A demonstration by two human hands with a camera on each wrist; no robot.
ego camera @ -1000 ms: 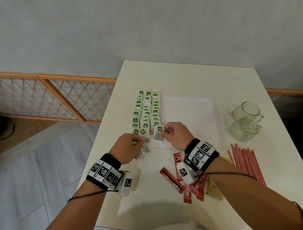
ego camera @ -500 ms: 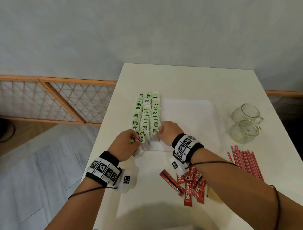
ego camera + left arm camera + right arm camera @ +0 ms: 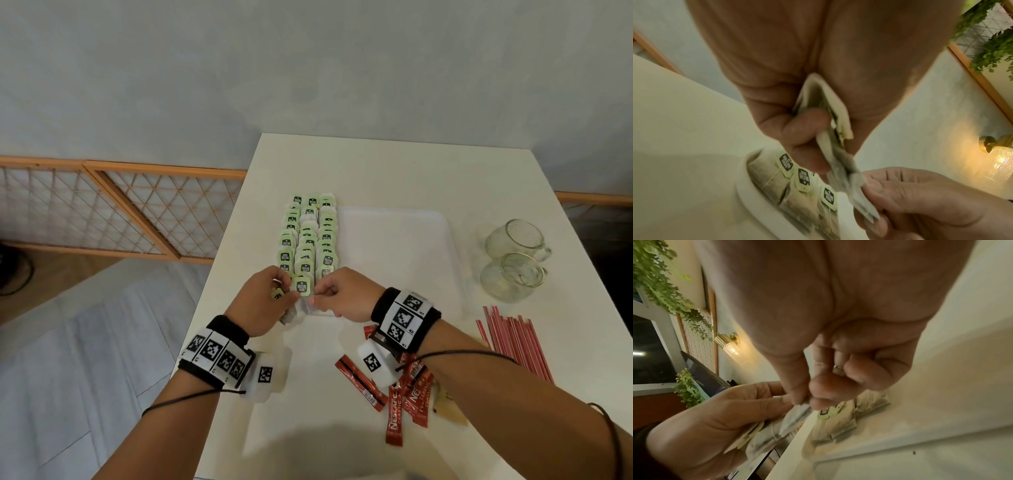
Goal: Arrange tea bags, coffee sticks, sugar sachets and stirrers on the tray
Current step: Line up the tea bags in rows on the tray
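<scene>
Three rows of green-tagged tea bags [image 3: 308, 236] lie along the left side of the white tray [image 3: 394, 246]. At the tray's near left corner my left hand [image 3: 282, 294] grips a small bunch of tea bags [image 3: 826, 110]. My right hand [image 3: 313, 300] meets it and pinches the end of one tea bag [image 3: 857, 193] from that bunch between thumb and forefinger [image 3: 797, 386]; its green tag [image 3: 303, 286] stands up between the hands. Red coffee sticks [image 3: 400, 397] lie under my right wrist and red-striped stirrers [image 3: 513, 342] to the right. A brown sachet [image 3: 450, 409] shows beside the sticks.
Two glass mugs [image 3: 512, 263] stand right of the tray. The table's left edge [image 3: 222, 260] runs close beside the tea bag rows, with floor and a wooden lattice fence [image 3: 120, 212] beyond. The tray's right part is bare.
My right hand has left the right-hand row on the tray and come over to my left hand, where it now pinches a tea bag from the bunch. The left hand barely moved.
</scene>
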